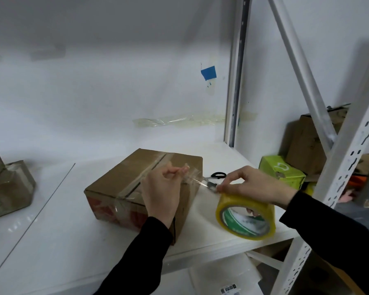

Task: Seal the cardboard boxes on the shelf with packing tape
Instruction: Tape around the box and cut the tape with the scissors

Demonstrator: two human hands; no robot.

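Observation:
A brown cardboard box (pixel 119 182) lies on the white shelf (pixel 62 241), with clear tape along its centre seam and down its front. My left hand (pixel 162 188) hovers over the box's right part and pinches the free end of a clear tape strip (pixel 195 180). The strip stretches right to a yellow packing tape roll (pixel 246 217). My right hand (pixel 254 184) grips that roll from above, just right of the box, with fingers through its core.
Black-handled scissors (pixel 216 176) lie on the shelf behind the stretched tape. A taped brown box (pixel 6 188) sits at the far left. A green box (pixel 281 170) and another cardboard box (pixel 309 141) stand at right behind the white shelf upright (pixel 349 150).

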